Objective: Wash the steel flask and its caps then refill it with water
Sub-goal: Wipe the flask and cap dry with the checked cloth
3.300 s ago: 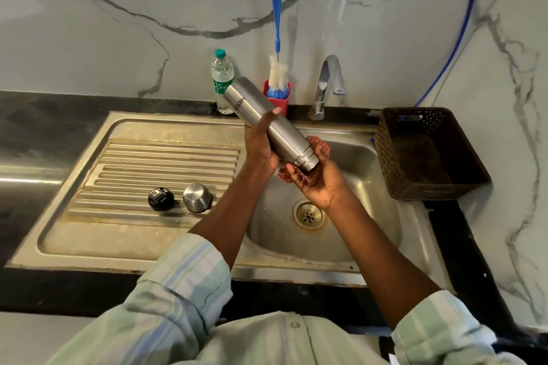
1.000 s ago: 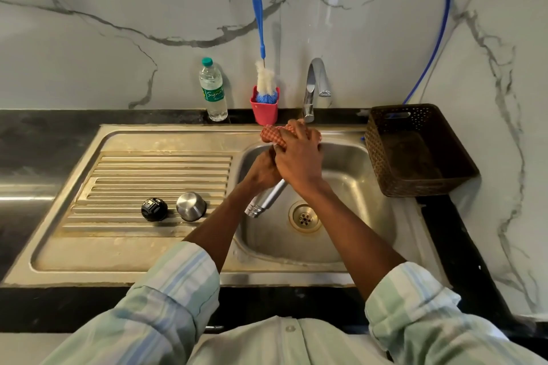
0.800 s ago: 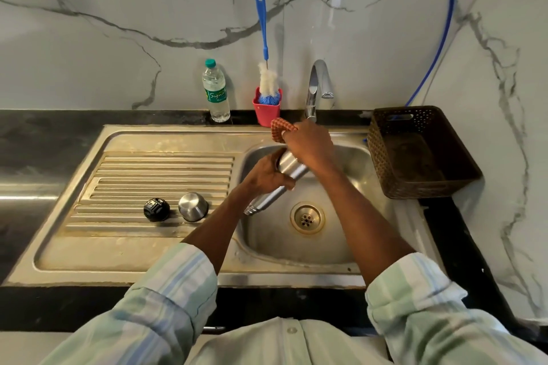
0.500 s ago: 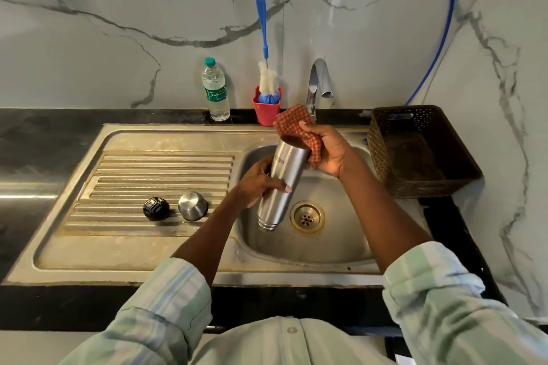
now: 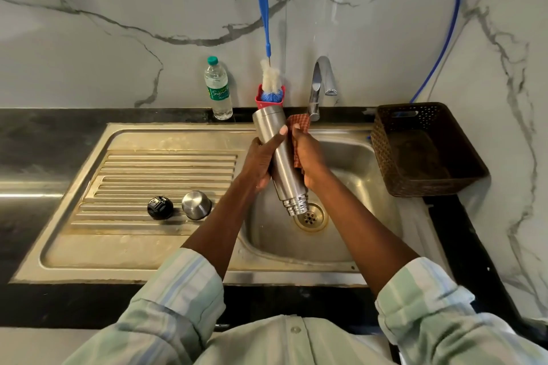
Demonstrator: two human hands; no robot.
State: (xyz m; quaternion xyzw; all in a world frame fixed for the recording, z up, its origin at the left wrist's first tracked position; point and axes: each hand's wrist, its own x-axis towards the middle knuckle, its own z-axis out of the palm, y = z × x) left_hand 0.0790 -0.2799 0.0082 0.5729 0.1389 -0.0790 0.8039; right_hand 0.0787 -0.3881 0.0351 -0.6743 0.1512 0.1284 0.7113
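Observation:
The steel flask [image 5: 274, 142] hangs upside down over the sink bowl [image 5: 350, 216], its threaded mouth just above the drain [image 5: 311, 218]. My left hand [image 5: 261, 163] grips the flask's body from the left. My right hand [image 5: 310, 157] holds a red checked scrub cloth [image 5: 298, 124] against the flask's right side. A black inner cap [image 5: 160, 207] and a steel outer cap [image 5: 196, 205] stand side by side on the ribbed drainboard [image 5: 148, 175], left of my arms.
Behind the sink stand a plastic water bottle [image 5: 218, 89], a red holder with a blue bottle brush [image 5: 269, 89] and the tap [image 5: 320, 83]. A brown plastic basket [image 5: 424, 151] sits on the counter to the right. A blue hose [image 5: 444, 29] runs up the wall.
The flask has swung more upright, with its base raised toward the tap. My right hand slid the cloth from the base down along the flask's right side. The caps did not move.

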